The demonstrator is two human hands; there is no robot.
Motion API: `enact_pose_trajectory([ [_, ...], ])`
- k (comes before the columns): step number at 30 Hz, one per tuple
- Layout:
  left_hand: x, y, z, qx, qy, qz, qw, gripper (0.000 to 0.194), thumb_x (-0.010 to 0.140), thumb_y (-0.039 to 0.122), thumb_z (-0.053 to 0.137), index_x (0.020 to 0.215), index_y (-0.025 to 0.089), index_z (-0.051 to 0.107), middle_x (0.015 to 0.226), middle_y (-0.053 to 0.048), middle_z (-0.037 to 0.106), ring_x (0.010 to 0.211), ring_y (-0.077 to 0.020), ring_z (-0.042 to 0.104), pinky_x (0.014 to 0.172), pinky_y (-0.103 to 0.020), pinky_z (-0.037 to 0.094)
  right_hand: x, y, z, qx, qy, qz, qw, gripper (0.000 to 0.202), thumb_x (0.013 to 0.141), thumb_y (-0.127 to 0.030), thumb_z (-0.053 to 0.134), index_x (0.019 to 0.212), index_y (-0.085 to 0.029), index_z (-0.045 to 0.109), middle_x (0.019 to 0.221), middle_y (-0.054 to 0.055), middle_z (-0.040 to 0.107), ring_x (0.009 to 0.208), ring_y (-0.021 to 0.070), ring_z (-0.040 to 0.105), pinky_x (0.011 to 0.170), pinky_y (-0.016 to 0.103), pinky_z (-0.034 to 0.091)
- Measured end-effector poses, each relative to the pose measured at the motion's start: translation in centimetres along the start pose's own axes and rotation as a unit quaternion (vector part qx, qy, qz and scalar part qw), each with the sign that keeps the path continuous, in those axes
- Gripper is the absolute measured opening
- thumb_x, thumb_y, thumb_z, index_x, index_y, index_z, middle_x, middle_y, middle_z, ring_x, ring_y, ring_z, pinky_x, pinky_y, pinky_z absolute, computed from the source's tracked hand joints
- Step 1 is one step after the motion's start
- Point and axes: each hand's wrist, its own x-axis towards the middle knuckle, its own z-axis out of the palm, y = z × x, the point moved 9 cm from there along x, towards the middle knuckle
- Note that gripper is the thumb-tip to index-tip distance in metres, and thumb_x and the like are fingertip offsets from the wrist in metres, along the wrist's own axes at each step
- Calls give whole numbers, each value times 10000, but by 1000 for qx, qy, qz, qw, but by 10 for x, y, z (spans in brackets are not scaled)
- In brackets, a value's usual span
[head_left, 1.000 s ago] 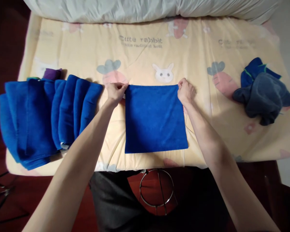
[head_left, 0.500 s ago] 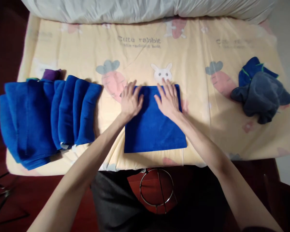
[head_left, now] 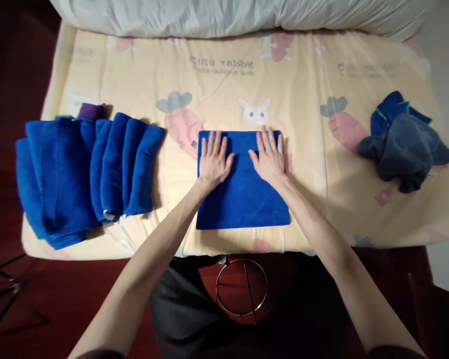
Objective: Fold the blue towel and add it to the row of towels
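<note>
Left grip [head_left: 214, 163] and right grip [head_left: 268, 160] touch blue cloth [head_left: 243, 204] below "Cute rabbit" lettering [head_left: 237, 64].

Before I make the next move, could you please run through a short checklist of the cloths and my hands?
1. Blue cloth lying flat: ok.
2. Left hand open, palm down on its far left part: ok.
3. Right hand open, palm down on its far right part: ok.
4. Blue pile apart from it: ok.
5. Grey cloth laid flat: not ok, bunched up.
6. Layers under its top face: cannot tell.
</note>
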Motion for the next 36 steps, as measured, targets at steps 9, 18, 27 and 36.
enact_pose_trajectory([
  [9, -39, 25, 22, 21, -25, -40, 999, 716, 1009, 466, 419, 1665, 206, 297, 1760, -46, 137, 1640, -295, 29, 1341, -539, 16, -36, -9, 8, -4, -7, 61, 998, 646, 1070, -327, 318, 1679, -129, 228, 1744, 121, 215, 1638, 292, 118, 1317, 632, 53],
  [18, -125, 46, 13, 58, -7, -21, 998, 671, 1029, 377, 364, 1681, 290, 233, 1736, -29, 207, 1627, -239, 116, 1348, -539, 123, -118, -40, 7, -9, -7, 29, 1000, 636, 1072, -399, 334, 1666, -175, 295, 1733, 91, 247, 1626, 259, 194, 1328, 559, 148],
  [27, -142, 64, 24, 47, -16, -46, 998, 666, 1028, 386, 368, 1670, 229, 286, 1731, -73, 210, 1628, -288, 78, 1338, -590, 108, -137, -65, 15, 4, 1, 71, 997, 627, 1048, -324, 366, 1661, -198, 323, 1715, 95, 297, 1629, 316, 163, 1304, 660, 112],
  [36, -200, 28, -11, 86, -26, -82, 993, 675, 1028, 436, 365, 1673, 261, 272, 1752, -27, 147, 1634, -246, 71, 1349, -511, 104, -184, -43, -3, 11, -8, 80, 997, 660, 1064, -444, 354, 1670, -192, 282, 1749, 94, 196, 1635, 281, 144, 1317, 602, 131],
])
